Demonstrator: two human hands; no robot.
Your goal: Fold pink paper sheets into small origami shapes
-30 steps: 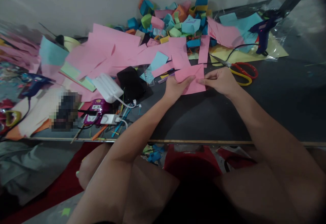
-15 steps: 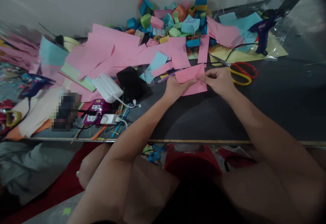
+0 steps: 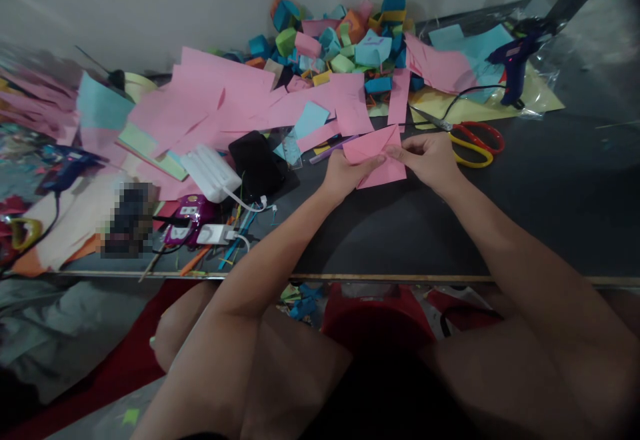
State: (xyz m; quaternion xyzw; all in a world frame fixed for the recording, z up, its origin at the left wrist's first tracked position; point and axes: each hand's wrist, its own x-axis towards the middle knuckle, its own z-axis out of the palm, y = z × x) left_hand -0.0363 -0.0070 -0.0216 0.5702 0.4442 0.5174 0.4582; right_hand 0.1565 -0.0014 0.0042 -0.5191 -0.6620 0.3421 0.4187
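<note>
A piece of pink paper (image 3: 367,148), partly folded over on itself, is held between both hands above the dark table. My left hand (image 3: 345,172) grips its left side, the thumb laid across the front. On the right, my right hand (image 3: 427,159) pinches the paper's edge between thumb and fingers, close to the left thumb tip. The fingers behind the sheet are hidden. Just beyond the right hand lie scissors (image 3: 477,143) with one red and one yellow handle. A purple pen-like stick (image 3: 325,152) rests left of the paper.
Pink sheets (image 3: 230,87) and a heap of small folded paper pieces (image 3: 345,43) fill the back. Blue glue guns lie at right (image 3: 515,70) and left (image 3: 70,167). A white power strip (image 3: 213,173), black phone-like object (image 3: 257,163) and purple device (image 3: 190,217) sit at left.
The upper flap of the pink paper is folded a little more, its diagonal edge now showing more clearly. Both hands stay in nearly the same place.
</note>
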